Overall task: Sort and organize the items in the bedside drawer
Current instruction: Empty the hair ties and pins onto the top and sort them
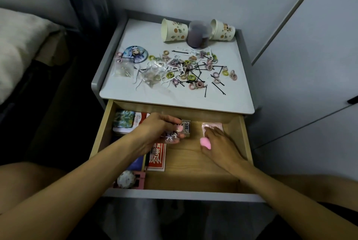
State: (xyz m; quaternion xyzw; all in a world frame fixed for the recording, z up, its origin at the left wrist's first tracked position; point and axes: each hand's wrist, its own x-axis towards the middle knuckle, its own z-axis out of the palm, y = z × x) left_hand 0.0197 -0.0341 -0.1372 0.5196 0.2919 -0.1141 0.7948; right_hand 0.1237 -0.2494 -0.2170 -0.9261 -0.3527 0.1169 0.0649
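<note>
- Pale wood lines the open drawer (pixel 195 164), pulled out of the bedside table towards the person; its front edge is grey.
- Both hands are inside the drawer, near its back wall.
- The left hand (pixel 155 129) curls its fingers round a small charm (pixel 172 136) in pink, white and lilac.
- Just beside those fingertips stands a small box (pixel 187 126) with a monogram that looks like "HB"; the finer print is too small to read.
- The right hand (pixel 219 144) tucks a pink sponge (pixel 204 141) between thumb and palm, while its fingers stretch onto a pink packet (pixel 213 126) at the back.
- Under the left forearm lies a red box (pixel 157 159) with large white characters, which I cannot read.
- On the drawer's left side lie a green patterned tin (pixel 124 118) and a red-and-white packet (pixel 142 118), its lettering starting with "W", the rest hidden.
- On the table (pixel 135 32) above are scattered hair ties (pixel 190 65), black hairpins (pixel 219 87), a round badge (pixel 135 53) with a cartoon figure, and two paper cups (pixel 174 30) on their sides.
</note>
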